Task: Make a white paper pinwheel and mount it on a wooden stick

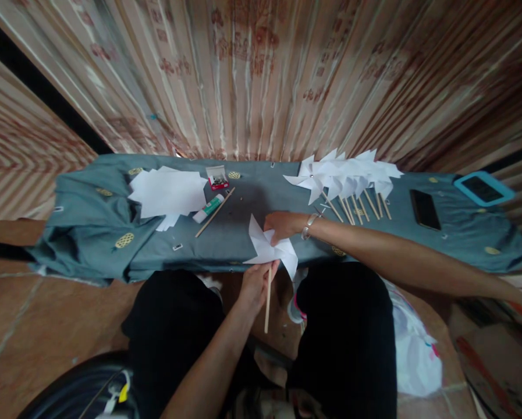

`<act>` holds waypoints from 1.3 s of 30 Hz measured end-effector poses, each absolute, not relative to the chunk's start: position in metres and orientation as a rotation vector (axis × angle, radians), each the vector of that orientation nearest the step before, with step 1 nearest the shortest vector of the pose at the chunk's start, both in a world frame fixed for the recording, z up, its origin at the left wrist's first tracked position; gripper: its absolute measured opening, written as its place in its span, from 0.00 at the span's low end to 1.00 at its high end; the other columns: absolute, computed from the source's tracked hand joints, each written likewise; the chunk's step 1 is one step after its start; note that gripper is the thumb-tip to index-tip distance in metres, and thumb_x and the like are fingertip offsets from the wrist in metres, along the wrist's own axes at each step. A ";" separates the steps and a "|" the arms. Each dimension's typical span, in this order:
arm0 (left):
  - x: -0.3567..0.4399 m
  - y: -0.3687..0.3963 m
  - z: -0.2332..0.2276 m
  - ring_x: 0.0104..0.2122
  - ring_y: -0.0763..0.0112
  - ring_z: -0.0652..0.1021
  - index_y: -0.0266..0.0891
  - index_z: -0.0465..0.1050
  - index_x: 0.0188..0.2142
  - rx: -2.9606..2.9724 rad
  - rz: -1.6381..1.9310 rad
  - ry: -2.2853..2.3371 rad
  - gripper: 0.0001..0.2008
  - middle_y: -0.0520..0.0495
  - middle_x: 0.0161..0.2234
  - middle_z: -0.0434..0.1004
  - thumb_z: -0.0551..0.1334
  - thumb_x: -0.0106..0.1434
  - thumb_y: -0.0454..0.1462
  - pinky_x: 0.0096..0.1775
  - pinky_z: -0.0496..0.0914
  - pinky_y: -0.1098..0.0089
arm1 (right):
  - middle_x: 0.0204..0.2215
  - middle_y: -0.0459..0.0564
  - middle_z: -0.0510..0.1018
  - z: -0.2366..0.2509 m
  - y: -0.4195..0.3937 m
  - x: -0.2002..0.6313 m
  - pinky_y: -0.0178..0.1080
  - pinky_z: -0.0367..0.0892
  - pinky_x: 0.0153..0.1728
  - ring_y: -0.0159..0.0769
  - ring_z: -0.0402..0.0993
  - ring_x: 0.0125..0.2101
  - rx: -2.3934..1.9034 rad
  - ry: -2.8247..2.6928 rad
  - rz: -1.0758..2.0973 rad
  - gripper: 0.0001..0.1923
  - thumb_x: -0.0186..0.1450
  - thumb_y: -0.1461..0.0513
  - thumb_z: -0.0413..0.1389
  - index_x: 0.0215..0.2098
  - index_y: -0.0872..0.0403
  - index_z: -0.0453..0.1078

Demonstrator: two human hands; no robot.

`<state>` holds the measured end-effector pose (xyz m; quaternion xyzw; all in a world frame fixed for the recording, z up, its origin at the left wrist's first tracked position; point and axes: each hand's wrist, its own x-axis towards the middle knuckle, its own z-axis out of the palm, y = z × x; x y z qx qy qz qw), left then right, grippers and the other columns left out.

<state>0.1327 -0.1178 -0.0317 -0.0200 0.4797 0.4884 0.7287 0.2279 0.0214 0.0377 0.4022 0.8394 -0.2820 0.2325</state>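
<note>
Head view, looking down over the knees at a long worktop [261,198] draped in a grey-green cloth. The left hand [255,285] is curled around a wooden stick [268,299] just off the near edge, pinching it near the top so it hangs pretty much upright. The right hand [280,224] comes in from the right with a bracelet [308,226] on the wrist, fingers closed down on the middle of a white paper pinwheel [270,249]. The pinwheel sits right at the near edge, touching the top of the stick. Whether there's a pin under those fingers I honestly can't tell, it's too small.

Further back on the right there's a whole bunch of finished pinwheels [348,177] lying fanned out, sticks pointing toward the near side. Right of those, a dark phone [425,209], and further right a tablet in a blue case [483,188]. On the left, a loose stack of paper sheets [167,192], with a glue stick [208,208], a spare stick [215,212] and a small red box [217,177] just beside it.
</note>
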 end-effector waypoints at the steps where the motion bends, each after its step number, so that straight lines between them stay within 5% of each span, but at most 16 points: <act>1: 0.133 -0.120 -0.032 0.28 0.76 0.80 0.33 0.75 0.20 -0.049 1.060 1.059 0.09 0.47 0.24 0.79 0.67 0.53 0.23 0.39 0.75 0.76 | 0.27 0.52 0.82 0.038 0.020 0.227 0.37 0.64 0.30 0.43 0.78 0.31 1.112 2.322 -0.760 0.07 0.53 0.66 0.64 0.31 0.57 0.80; 5: 0.132 -0.132 -0.035 0.22 0.74 0.78 0.31 0.78 0.26 -0.030 0.959 1.044 0.03 0.42 0.25 0.81 0.71 0.52 0.29 0.28 0.74 0.74 | 0.27 0.53 0.82 0.039 0.015 0.225 0.38 0.66 0.36 0.43 0.78 0.35 1.153 2.385 -0.704 0.05 0.52 0.70 0.65 0.27 0.55 0.78; 9: 0.132 -0.140 -0.040 0.12 0.82 0.68 0.31 0.80 0.32 0.084 1.005 0.975 0.15 0.49 0.20 0.76 0.75 0.46 0.39 0.16 0.58 0.79 | 0.24 0.50 0.80 0.039 0.016 0.226 0.37 0.66 0.35 0.41 0.78 0.34 1.150 2.425 -0.706 0.06 0.50 0.69 0.66 0.25 0.54 0.77; 14: 0.136 -0.141 -0.047 0.10 0.87 0.59 0.32 0.79 0.30 0.167 1.066 0.978 0.20 0.54 0.18 0.71 0.75 0.42 0.46 0.16 0.46 0.77 | 0.17 0.44 0.74 0.036 0.019 0.229 0.35 0.61 0.29 0.35 0.73 0.25 1.138 2.458 -0.696 0.07 0.49 0.71 0.67 0.23 0.55 0.76; 39: 0.139 -0.141 -0.052 0.12 0.87 0.57 0.34 0.79 0.35 0.071 0.950 0.976 0.25 0.57 0.17 0.66 0.73 0.46 0.52 0.17 0.47 0.77 | 0.25 0.48 0.80 0.037 0.032 0.235 0.35 0.58 0.30 0.35 0.74 0.30 0.924 2.353 -0.771 0.03 0.61 0.64 0.63 0.30 0.57 0.78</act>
